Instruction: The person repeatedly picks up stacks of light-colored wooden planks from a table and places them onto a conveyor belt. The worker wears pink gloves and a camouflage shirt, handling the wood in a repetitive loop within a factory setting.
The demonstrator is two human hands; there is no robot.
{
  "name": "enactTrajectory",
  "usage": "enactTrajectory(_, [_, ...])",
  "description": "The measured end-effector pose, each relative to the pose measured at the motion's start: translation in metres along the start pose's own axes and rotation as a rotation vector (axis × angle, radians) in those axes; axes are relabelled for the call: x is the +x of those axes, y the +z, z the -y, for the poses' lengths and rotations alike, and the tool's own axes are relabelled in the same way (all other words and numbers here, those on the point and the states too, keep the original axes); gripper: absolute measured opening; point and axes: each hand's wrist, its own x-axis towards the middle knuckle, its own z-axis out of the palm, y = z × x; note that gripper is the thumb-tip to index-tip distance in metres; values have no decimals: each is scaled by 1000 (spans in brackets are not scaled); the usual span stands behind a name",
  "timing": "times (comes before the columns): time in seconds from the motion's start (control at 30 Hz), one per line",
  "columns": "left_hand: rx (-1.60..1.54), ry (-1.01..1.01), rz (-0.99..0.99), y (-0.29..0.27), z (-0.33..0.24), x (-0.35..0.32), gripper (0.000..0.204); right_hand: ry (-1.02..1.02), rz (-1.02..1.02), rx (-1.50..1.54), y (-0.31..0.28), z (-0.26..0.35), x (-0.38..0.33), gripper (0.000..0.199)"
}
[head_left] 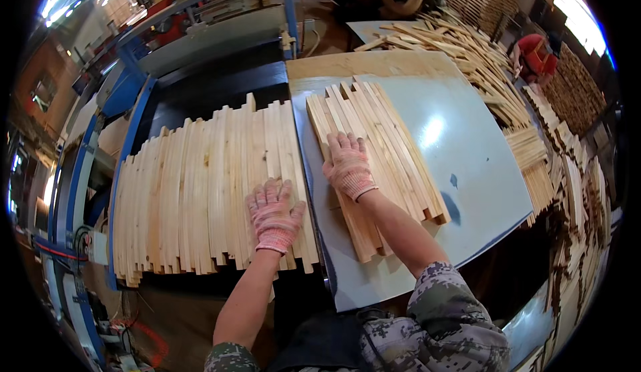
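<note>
My left hand (pixel 275 214), in a pink knitted glove, lies flat with fingers spread on the right part of a wide row of pale wooden strips (pixel 193 192). Those strips lie side by side on a black machine bed, their ends uneven. My right hand (pixel 348 165), gloved the same way, rests with fingers stretched out on the left side of a smaller stack of wooden strips (pixel 387 151). That stack sits on a grey-blue sheet-topped table (pixel 481 178), and a few strips jut out at its ends.
A blue machine frame (pixel 137 71) borders the black bed (pixel 220 88) at left and back. Loose strips (pixel 461 55) are heaped behind the table. At the far right a person in red (pixel 534 58) bends beside stacked wood (pixel 577 91). More rough boards (pixel 574 218) line the right side.
</note>
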Motion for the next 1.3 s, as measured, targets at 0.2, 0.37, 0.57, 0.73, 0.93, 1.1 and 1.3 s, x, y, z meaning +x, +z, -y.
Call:
enactTrajectory(0.2, [-45, 23, -10, 8, -25, 3, 72, 33, -7, -50, -26, -52, -4, 75])
enactTrajectory(0.37, [-180, 55, 6, 13, 11, 4, 70, -126, -102, 135, -40, -9, -25, 71])
enactTrajectory(0.57, [-501, 27, -205, -9, 115, -40, 69, 79, 167, 564, 12, 37, -62, 58])
enactTrajectory(0.73, [-318, -267, -515, -5, 322, -100, 74, 295, 302, 915, 9, 71, -82, 33])
enactTrajectory(0.93, [102, -735, -560, -80, 534, -162, 92, 306, -96, 766, 64, 32, -87, 51])
enactTrajectory(1.1, [106, -753, -468, -118, 610, -175, 73, 369, -18, 219, 7, 102, -114, 53])
enactTrajectory(1.3, [253, -867, -420, -113, 659, -209, 85, 266, -44, 5, -12, 101, -117, 69])
